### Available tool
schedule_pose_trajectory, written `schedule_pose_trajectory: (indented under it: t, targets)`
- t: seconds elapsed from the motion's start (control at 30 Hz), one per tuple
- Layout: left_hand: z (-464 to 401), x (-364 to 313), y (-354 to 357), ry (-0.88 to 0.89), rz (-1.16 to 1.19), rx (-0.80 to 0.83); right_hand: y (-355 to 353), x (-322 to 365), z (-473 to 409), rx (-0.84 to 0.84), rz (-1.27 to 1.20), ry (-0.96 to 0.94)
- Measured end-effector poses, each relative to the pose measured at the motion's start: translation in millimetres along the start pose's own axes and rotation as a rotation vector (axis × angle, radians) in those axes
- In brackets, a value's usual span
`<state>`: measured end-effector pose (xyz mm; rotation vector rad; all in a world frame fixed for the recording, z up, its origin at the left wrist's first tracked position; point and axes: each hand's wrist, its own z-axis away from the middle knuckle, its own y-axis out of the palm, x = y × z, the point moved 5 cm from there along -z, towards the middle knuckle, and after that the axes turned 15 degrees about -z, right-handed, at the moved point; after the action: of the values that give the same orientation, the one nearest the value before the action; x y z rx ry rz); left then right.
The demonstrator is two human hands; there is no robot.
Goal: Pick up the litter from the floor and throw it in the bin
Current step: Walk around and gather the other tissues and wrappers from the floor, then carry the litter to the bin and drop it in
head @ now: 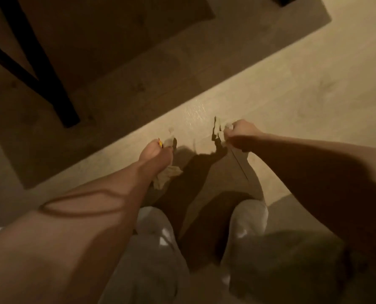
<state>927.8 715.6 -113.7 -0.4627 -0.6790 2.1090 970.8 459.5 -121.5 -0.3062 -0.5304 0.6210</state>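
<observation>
Both hands reach down toward a pale wooden floor (pixel 292 88) as a person crouches over scattered litter in dim, warm light. Her left hand (pixel 155 155) is closed around a crumpled wad of pale paper (pixel 167 175), which bulges out below the palm, while its fingertips pinch at another small, translucent scrap (pixel 171 137) lying just ahead of them; whether that scrap has left the floor cannot be told through the blur. Across from it, the right hand (pixel 240 132) is clenched on a second pale scrap (pixel 223 133), a ragged strip of which hangs beside the knuckles and throws a dark shadow just to its left. Beyond the left hand, a dark furniture leg (pixel 57 93) stands on the shaded part of the floor. Below the hands, pale trouser knees (pixel 248 216) frame the scene. No bin is in view. The likeliest slip from here appears to be the left hand's load: with the wad already filling the palm, opening the fingers for the next piece could let it drop, and thin scraps held only by an edge may tear or flutter loose on the way to the bin.
</observation>
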Motion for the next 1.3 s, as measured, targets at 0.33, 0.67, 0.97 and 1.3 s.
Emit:
schedule_pose_trajectory:
  t: [0.33, 0.67, 0.97, 1.3]
  targets:
    - [264.7, -61.2, -126.2, 0.064, -0.132, 0.145, -124.2, 9.3, 266.5, -0.01, -0.33, 0.108]
    - [470.8, -221.4, -206.0, 0.363, -0.313, 0.142, -265.1, -20.2, 492.4, -0.146, -0.861, 0.237]
    - [516.2, -352.2, -177.8, 0.399, -0.139, 0.263, -356.4, -59.1, 536.9, -0.452, -1.256, 0.364]
    - [502.3, -517.7, -167.4, 0.393, -0.217, 0.38, -455.1, -96.2, 493.2, -0.599, -1.467, 0.536]
